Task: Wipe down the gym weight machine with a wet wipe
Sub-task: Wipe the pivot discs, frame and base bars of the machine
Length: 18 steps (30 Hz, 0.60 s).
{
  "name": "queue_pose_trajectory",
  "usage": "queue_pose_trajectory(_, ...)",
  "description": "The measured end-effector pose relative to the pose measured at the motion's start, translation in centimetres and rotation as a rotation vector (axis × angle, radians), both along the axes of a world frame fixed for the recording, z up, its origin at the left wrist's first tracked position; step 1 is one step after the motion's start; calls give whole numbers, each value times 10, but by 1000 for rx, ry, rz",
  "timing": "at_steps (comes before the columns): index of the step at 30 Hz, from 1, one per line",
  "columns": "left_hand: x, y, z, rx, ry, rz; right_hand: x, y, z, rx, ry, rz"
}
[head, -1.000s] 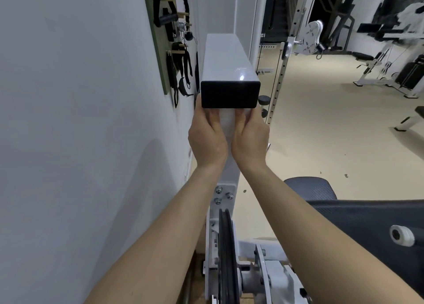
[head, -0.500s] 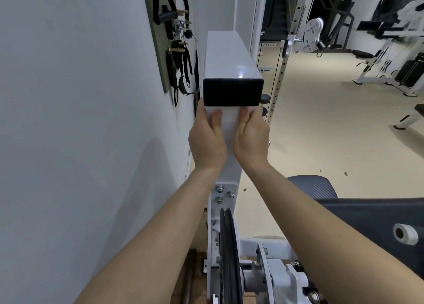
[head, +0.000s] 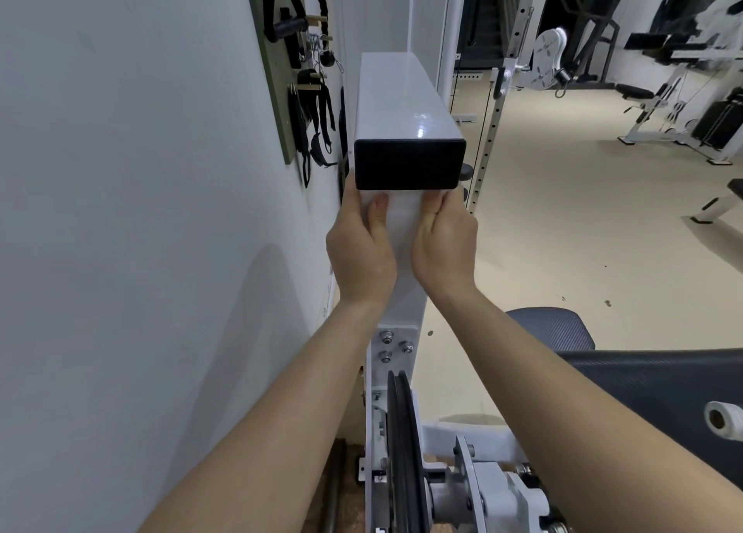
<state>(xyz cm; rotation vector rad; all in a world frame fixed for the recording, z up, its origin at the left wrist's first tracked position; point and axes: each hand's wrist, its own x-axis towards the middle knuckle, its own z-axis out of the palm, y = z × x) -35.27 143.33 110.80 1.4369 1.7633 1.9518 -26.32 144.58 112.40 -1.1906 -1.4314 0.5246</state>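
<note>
The weight machine is white, with a vertical post [head: 402, 299] under a horizontal beam [head: 398, 98] that ends in a black cap [head: 408, 164]. My left hand [head: 360, 251] and my right hand [head: 444, 247] clasp the post from either side, just below the cap. Between my thumbs a white wet wipe [head: 404, 219] lies stretched flat across the post's front face. Its edges are hard to tell from the white paint. My fingers curl behind the post, out of sight.
A grey wall [head: 140, 210] stands close on the left, with a board of hanging cable attachments [head: 305, 102]. Below my arms is a black pulley wheel [head: 402, 452]; a black padded seat [head: 663, 387] is at the lower right. A perforated rack upright [head: 494, 122] and other machines [head: 683, 110] stand behind.
Both hands have slid a little way down the post from the black cap, keeping the wipe pressed between them.
</note>
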Motion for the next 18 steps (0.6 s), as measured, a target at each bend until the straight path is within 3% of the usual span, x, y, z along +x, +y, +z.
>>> queue_pose_trajectory(9, -8, -27, -98, -329, 9, -105, 15, -23, -113, -335, -196, 137)
queue_pose_trajectory(18, -4, -19, -54, -138, -19, -80, 9, -16, -55, -222, -80, 78)
